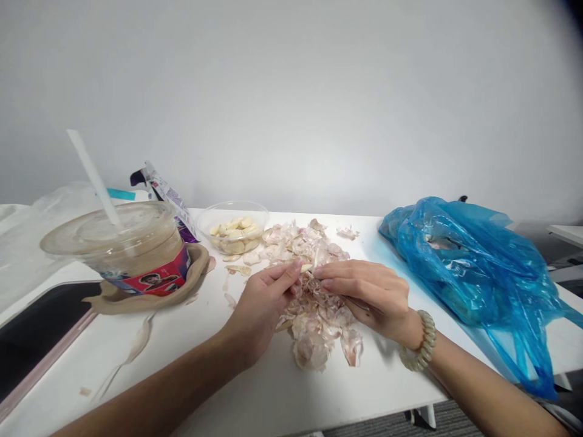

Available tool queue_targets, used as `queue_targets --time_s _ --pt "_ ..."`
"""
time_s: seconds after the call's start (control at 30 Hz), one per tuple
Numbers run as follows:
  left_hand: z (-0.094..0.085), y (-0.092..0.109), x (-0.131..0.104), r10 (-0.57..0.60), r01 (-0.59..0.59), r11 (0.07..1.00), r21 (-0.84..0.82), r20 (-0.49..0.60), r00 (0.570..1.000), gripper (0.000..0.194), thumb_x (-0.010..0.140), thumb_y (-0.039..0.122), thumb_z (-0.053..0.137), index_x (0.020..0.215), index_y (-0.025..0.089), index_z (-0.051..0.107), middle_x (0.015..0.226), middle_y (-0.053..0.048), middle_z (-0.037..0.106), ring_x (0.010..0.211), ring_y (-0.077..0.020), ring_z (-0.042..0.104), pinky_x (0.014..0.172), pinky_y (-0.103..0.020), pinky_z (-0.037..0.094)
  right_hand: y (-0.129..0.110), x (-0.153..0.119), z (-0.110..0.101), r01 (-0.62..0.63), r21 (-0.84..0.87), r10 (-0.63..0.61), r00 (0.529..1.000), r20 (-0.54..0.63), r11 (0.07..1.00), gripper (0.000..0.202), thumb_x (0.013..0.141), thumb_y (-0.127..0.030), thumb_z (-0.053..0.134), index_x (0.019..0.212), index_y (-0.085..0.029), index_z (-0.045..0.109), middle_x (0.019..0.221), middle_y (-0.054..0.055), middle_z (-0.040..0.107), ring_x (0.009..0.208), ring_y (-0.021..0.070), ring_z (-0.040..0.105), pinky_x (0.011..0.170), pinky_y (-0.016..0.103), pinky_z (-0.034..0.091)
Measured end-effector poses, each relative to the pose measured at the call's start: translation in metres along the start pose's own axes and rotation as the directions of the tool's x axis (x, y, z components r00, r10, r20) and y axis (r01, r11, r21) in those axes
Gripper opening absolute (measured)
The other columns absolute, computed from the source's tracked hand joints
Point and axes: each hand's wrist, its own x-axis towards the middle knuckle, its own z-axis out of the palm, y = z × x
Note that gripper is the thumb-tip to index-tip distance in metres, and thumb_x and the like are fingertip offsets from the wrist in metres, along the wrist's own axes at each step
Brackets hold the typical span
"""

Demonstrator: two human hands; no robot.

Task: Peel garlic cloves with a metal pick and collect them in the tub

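Observation:
My left hand (268, 300) pinches a pale garlic clove (306, 267) between thumb and fingertips. From the other side my right hand (371, 294), with a beaded bracelet (423, 343) on its wrist, has its fingers pinched on a thin whitish piece of garlic skin (316, 258) beside the clove. Both hands are just above a heap of papery garlic skins (314, 346), which they partly cover. Behind the left hand stands a clear round plastic bowl (262, 212) holding several peeled cloves (234, 229).
At left, a lidded drink cup (150, 267) with a straw sits in a cardboard holder (198, 270). A dark-screened device (36, 328) lies nearer. A purple-and-white wrapper (168, 197) is behind the cup. A blue plastic bag (473, 267) occupies the white table's (246, 400) right side.

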Motion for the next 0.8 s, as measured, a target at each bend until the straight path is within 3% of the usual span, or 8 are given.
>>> queue_targets --time_s 0.43,0.8 --pt "0.0029 0.0039 -0.0021 -0.017 0.017 1.0 -0.001 -0.003 1.0 0.021 0.076 0.031 0.064 0.065 0.013 0.065 0.062 0.002 0.045 0.063 -0.01 0.037 0.064 -0.019 0.039 -0.007 0.0084 -0.0013 -0.004 -0.037 0.001 0.996 -0.087 0.999 0.022 0.08 0.001 0.054 0.097 -0.011 0.06 0.089 0.014 0.072 0.091 0.0173 0.068 0.072 0.031 0.059" --pt "0.001 0.0027 -0.0033 -0.012 0.012 1.0 0.001 0.01 1.0 0.022 0.076 0.032 0.064 0.062 0.014 0.063 0.061 0.003 0.045 0.061 -0.0104 0.037 0.063 -0.02 0.038 -0.0051 0.0057 -0.0008 -0.039 -0.026 0.038 0.998 -0.042 0.999 0.02 0.081 -0.001 0.052 0.096 -0.011 0.061 0.092 0.012 0.072 0.092 0.0167 0.067 0.074 0.03 0.059"
